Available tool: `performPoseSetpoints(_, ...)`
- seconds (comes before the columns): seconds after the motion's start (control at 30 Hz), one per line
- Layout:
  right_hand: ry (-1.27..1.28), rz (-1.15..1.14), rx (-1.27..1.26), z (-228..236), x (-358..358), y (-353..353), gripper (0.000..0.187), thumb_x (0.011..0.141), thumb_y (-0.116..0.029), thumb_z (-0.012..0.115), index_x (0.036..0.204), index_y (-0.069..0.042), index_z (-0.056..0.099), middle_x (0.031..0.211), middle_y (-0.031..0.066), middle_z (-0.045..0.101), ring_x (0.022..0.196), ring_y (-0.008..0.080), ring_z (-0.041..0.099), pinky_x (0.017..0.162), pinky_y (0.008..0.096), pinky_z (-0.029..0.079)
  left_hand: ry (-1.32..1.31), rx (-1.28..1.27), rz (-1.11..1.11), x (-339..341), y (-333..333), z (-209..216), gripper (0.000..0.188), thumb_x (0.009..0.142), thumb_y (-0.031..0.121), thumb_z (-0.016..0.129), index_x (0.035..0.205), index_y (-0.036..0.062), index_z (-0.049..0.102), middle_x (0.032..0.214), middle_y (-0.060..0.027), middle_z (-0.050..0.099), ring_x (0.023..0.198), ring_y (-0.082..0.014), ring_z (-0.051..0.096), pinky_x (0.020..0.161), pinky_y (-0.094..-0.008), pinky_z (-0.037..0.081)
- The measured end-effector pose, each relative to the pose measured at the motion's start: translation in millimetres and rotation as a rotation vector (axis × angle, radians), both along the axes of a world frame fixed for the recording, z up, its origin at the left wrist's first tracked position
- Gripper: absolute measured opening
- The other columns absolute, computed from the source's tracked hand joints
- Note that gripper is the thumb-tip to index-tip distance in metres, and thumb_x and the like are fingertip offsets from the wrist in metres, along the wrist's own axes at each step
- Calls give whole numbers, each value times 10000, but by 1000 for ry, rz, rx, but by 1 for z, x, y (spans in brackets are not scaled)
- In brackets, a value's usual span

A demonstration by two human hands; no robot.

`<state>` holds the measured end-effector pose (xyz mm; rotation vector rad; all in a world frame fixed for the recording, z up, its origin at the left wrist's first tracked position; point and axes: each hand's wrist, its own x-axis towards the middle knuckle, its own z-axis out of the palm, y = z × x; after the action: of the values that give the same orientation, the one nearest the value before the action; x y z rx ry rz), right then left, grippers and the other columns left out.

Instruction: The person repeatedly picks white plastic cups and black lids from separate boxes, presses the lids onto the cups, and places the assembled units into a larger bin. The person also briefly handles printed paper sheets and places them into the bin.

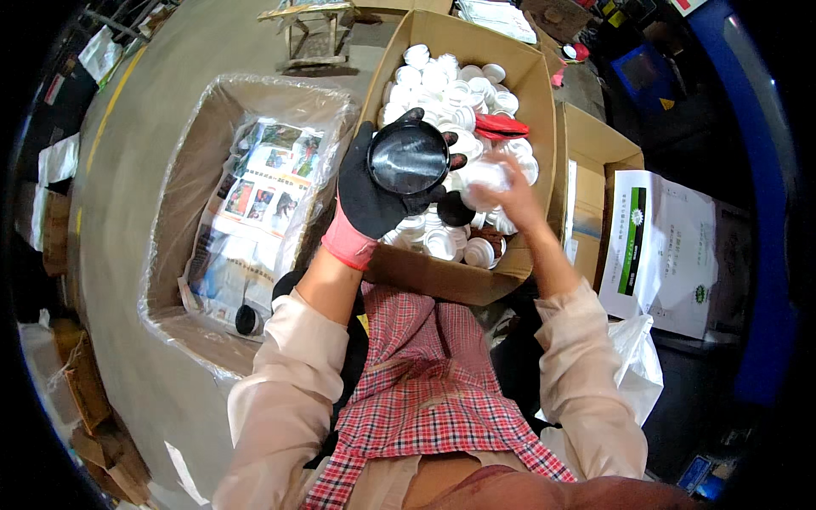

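Note:
My left hand (pixel 371 189), in a black glove with a pink cuff, is closed around the rim of a round black plastic lid (pixel 410 158), its smooth face turned up. To its right, my bare right hand (pixel 518 197) is smeared by motion, with a blurred white piece (pixel 484 180) at its fingers; its exact kind is unclear. Both hands are over a cardboard box (pixel 459 279) filled with white plastic caps (pixel 440 242). Among the caps lie a red item (pixel 501 127) and, just below my left fingers, a small dark round piece (pixel 456 209).
At left stands a box lined with clear plastic (pixel 174 212), with printed paper (pixel 259 200) and a black cap (pixel 246 320) inside. On the right are an open carton (pixel 599 136), a white printed box (pixel 671 255) and a white plastic bag (pixel 637 361). A wooden stool (pixel 314 42) stands farther off.

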<state>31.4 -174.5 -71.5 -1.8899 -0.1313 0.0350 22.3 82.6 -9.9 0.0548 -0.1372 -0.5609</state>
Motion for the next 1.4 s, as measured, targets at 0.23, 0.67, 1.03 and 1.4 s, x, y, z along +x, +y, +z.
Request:
performPoseSetpoints(0.23,-36,76,787,71,-36,11,490,902,-211,620,1308,-14,430,1298,122,507,1168,217,533,997,349,430,-5,23,-86,-9,-29,10,650,949,581,325,1438,151,336,1364,-272,428,1103,-470,540,672,-525,573)
performPoseSetpoints(0.67,2,113,531,84,-45,-15,783,709,18,757,1393,-51,382,1342,101,457,1210,234,488,989,340,447,-63,115,-85,-2,-51,0,747,917,652,347,1384,72,412,1293,-221,530,1134,-369,573,880,-529,519)
performPoseSetpoints(1.03,-303,87,39,89,-47,0,696,667,-187,817,1291,-88,526,1219,130,539,1145,289,530,939,376,441,-1204,1411,589,-14,-60,12,641,810,55,640,1399,58,387,1347,-92,498,1218,-215,508,976,-352,460)
performPoseSetpoints(1.4,-590,213,-251,93,-50,11,735,612,-42,786,1296,-97,521,1296,134,511,1142,322,499,957,409,412,-905,1258,461,-15,-52,-14,600,790,126,696,1329,28,451,1291,-118,541,1182,-224,539,1008,-362,423)
